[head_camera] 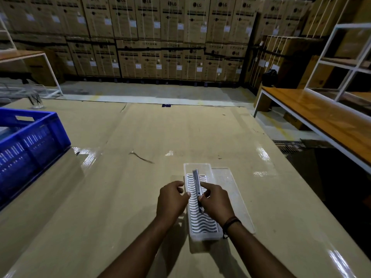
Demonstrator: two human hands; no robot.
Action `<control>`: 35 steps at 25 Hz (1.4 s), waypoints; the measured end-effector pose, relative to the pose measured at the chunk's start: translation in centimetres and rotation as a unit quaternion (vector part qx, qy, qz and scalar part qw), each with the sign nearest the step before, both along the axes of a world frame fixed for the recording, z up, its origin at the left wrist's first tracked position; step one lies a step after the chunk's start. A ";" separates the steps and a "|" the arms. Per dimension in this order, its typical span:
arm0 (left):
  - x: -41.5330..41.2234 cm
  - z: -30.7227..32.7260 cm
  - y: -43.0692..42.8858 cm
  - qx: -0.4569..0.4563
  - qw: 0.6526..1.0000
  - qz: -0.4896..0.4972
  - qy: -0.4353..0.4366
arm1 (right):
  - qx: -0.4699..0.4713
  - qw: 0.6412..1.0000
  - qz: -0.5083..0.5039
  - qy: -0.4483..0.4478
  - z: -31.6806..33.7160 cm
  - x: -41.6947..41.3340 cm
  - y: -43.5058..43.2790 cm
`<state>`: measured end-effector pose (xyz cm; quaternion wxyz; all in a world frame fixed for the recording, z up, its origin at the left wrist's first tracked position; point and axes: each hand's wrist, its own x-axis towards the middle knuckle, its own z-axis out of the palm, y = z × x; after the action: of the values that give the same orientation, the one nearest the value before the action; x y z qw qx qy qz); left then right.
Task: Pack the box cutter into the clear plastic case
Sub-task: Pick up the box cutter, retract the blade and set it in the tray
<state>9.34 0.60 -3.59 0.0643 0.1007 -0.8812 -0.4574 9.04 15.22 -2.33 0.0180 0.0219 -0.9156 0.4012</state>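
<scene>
A long clear plastic case with a white wavy insert lies on the cardboard-covered table in front of me. Its clear lid lies flat beside it on the right. My right hand grips a slim silver box cutter by its lower half and holds it tilted just above the case, pointing away from me. My left hand rests against the case's left edge, fingers curled, thumb touching the rim.
A blue slotted crate stands at the table's left edge. A wooden bench with a white frame runs along the right. Stacked cardboard cartons line the back wall. A thin scrap lies mid-table.
</scene>
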 end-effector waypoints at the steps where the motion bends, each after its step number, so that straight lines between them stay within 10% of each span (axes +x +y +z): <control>1: 0.0 -0.1 0.0 0.015 1.000 -0.001 -0.014 | 0.003 1.000 -0.001 -0.007 -0.3 0.0 -0.2; 35: -0.1 -1.8 0.5 -0.094 0.995 -0.041 0.001 | 0.246 0.966 0.002 -0.081 -3.8 -1.1 -2.5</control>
<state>9.22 1.12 -5.39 0.0553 0.0581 -0.9235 -0.3751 7.90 12.73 -6.10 -0.0633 -0.0052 -0.9845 0.1636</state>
